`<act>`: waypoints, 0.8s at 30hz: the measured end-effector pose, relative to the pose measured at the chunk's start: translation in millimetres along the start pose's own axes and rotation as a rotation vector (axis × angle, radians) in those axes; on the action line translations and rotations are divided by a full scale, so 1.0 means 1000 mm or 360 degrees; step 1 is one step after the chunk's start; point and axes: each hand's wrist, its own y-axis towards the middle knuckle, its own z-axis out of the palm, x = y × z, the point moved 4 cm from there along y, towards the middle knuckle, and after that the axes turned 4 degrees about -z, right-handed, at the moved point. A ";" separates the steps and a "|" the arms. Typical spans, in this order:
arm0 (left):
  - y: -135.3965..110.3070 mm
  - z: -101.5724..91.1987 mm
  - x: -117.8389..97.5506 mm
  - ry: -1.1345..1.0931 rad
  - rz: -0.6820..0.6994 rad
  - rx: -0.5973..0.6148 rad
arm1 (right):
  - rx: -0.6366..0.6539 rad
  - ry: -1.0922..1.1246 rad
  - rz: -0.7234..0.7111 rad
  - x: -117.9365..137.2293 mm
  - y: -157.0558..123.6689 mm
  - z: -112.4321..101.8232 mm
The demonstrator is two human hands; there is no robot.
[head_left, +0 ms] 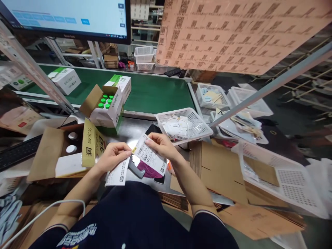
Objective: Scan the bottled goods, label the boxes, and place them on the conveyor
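My left hand [114, 157] pinches a white printed shipping label [118, 174] that hangs below its fingers. Between the fingers of my right hand [162, 147] is a second shipping label [150, 155] with a barcode, tilted toward me. The two labels come close together at my left fingertips; I cannot tell whether they are joined. Beneath them, a grey handheld scanner [136, 169] and a purple cloth [149, 170] are partly covered. Left of my hands is an open carton [62, 148] holding white-capped bottles. Behind it stands an open box [106, 107] of green-capped bottles.
A green conveyor belt [160, 93] runs across the back with white-and-green boxes [64, 80] on it. A white basket [204, 129] of papers stands beyond my right hand. Flattened cardboard [220, 173] lies at right, under a slanting metal pole [272, 84]. A monitor [67, 17] hangs upper left.
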 end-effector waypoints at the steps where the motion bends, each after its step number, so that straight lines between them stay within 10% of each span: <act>1: 0.001 0.001 0.000 -0.0045 -0.0021 0.0024 | 0.0036 0.0014 0.0007 -0.003 0.000 0.001; 7: 0.005 0.007 0.005 -0.0206 -0.0137 0.0228 | 0.0364 0.0309 0.0118 -0.025 0.003 0.018; 24: -0.003 0.017 -0.004 -0.0177 -0.0221 0.0408 | 0.0410 0.0542 -0.0193 -0.029 0.011 0.037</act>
